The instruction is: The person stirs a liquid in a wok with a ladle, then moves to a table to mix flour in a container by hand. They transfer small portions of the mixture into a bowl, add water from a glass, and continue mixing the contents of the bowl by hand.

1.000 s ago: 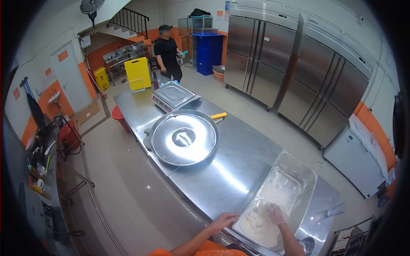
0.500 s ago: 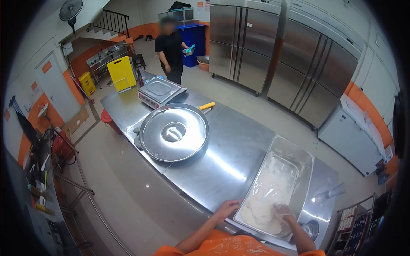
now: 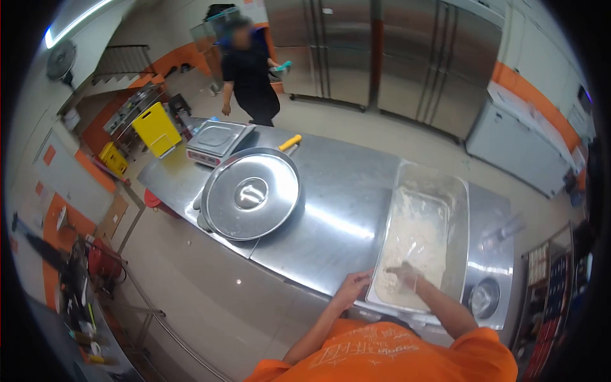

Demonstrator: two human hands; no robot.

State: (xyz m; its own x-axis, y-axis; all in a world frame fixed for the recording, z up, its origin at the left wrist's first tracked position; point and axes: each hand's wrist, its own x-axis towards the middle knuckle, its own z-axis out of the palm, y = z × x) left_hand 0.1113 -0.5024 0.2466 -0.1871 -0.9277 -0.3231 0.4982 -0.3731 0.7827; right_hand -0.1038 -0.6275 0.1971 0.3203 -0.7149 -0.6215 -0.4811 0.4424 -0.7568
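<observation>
A deep rectangular metal pan stands at the right part of the steel table. Pale flour or wet dough covers its bottom, with white smears up the inner walls. My left hand is at the pan's near left corner, fingers curled at the rim. Inside the pan, near the front end, my right hand is down in the pale mass, its fingers spread and coated. Slight blur softens its outline; nothing separate shows in it.
On the steel table are a round metal lid, a scale, a yellow handle, a yellow board, a metal bowl and a clear container. A person in black carries a bowl beyond the table.
My right hand has shifted left across the pale mass, and its fingers now show spread. My left hand stays at the rim. The person in black has stepped along; my view has tilted.
</observation>
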